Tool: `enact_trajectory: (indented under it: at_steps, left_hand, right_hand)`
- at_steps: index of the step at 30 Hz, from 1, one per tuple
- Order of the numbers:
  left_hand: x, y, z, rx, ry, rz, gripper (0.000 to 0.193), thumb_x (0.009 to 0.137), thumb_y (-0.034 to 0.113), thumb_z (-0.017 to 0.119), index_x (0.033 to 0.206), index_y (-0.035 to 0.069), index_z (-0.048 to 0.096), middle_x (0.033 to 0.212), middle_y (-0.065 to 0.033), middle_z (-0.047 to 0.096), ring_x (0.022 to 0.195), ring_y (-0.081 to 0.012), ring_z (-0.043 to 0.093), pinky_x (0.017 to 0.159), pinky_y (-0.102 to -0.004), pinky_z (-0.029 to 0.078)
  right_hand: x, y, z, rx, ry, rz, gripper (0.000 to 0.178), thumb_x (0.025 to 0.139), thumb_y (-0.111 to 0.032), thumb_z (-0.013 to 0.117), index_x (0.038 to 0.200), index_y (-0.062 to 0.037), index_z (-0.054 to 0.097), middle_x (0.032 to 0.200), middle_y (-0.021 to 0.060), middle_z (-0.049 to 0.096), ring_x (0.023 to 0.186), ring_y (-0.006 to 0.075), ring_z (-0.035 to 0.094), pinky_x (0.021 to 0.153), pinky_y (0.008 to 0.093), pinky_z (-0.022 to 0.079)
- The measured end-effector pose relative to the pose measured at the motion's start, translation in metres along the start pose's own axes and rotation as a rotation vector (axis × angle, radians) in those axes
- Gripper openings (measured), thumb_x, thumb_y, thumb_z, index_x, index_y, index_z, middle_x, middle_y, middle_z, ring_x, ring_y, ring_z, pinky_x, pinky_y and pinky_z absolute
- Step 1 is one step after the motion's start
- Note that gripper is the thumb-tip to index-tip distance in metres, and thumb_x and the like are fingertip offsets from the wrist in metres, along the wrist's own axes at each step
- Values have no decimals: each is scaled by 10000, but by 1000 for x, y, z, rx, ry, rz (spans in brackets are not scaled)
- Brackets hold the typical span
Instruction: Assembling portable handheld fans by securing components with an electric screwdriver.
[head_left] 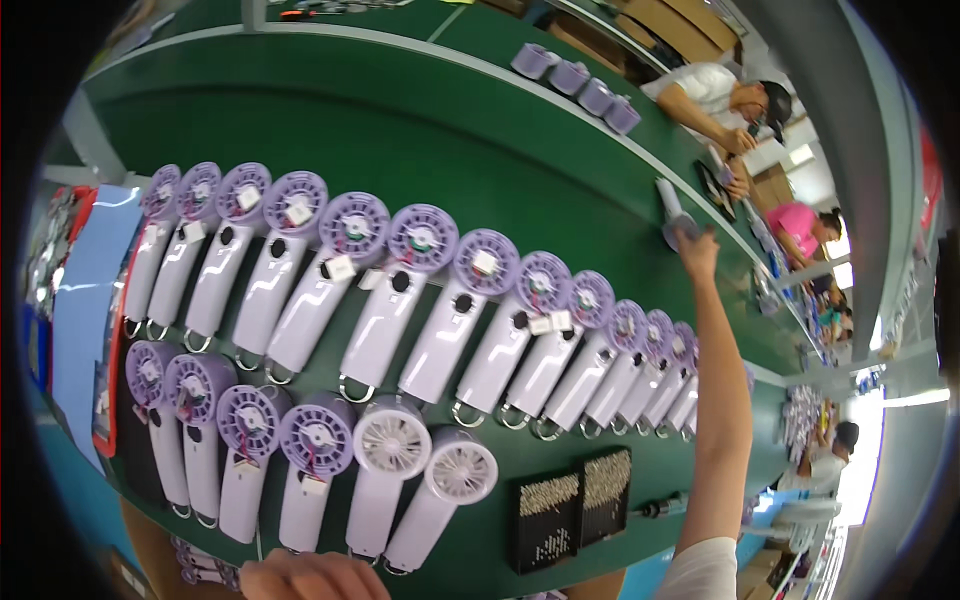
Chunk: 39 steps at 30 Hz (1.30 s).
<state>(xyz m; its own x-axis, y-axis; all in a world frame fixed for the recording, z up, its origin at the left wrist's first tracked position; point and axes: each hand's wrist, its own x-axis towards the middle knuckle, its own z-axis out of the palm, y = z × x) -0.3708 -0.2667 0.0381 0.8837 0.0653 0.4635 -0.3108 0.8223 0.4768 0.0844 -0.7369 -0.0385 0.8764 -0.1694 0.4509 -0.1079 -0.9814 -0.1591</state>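
My right hand (697, 252), arm stretched far out, is closed round the head end of a pale purple handheld fan (672, 205) over the green belt, the fan's handle pointing away. At the lower edge my left hand (312, 578) shows only curled fingers, and whatever they may hold is hidden. It is nearest the handle ends of the front row of fans (300, 505). Most fans there have open heads with wires showing; two at the right, such as this grilled fan (392, 442), have white grilles. A longer row of open-headed fans (372, 335) lies behind, many with small white connectors.
Two black trays of small metal parts (548, 520) sit at the front right beside an electric screwdriver (662, 505). A red-edged blue board (95, 300) is at the left. Several purple cylindrical parts (568, 77) stand beyond the belt, near a co-worker (715, 100). A metal rail (590, 115) edges the belt.
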Motion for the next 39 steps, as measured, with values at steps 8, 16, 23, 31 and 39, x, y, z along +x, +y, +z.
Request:
enact_trajectory:
  at_steps: [8, 16, 23, 31, 39]
  left_hand:
    - [-7, -6, 15, 223, 316, -92, 408, 986, 296, 435, 744, -13, 545, 705, -202, 583, 591, -288, 561, 529, -377, 473]
    - [-18, -38, 10, 367, 197, -328, 121, 957, 53, 466, 1001, -41, 528, 900, -143, 607, 839, -187, 586, 780, -323, 474]
    - [-33, -75, 49, 720, -19, -457, 442, 902, 86, 589, 1287, 7, 385, 1078, -124, 600, 981, -179, 596, 896, -320, 451]
    - [-64, -104, 62, 867, -116, -369, 834, 753, 245, 749, 1381, -31, 274, 1353, -203, 358, 1250, -322, 390, 1041, -420, 319]
    - [-66, -54, 65, 1709, -233, -87, 657, 672, 331, 787, 1174, 23, 494, 1234, -183, 446, 1148, -335, 423, 984, -442, 334]
  right_hand:
    - [28, 14, 35, 153, -69, 15, 694, 759, -564, 634, 1214, -47, 554, 1193, 246, 564, 1049, 401, 581, 906, 418, 456]
    - [-81, -62, -105, 532, 1, 12, 582, 792, -369, 706, 1220, -11, 541, 1056, 165, 628, 934, 233, 613, 811, 315, 489]
    - [-277, -122, -244, 909, 61, -234, 581, 804, -56, 684, 1321, 14, 428, 1286, 150, 484, 1151, 207, 497, 947, 312, 414]
    - [-450, -137, -259, 1195, 48, -113, 882, 678, -26, 784, 1370, 31, 240, 1310, 232, 416, 1186, 299, 486, 991, 388, 409]
    - [-448, -67, -284, 1376, -392, -206, 724, 625, -115, 808, 1257, -22, 467, 1257, 156, 536, 1143, 279, 490, 985, 391, 371]
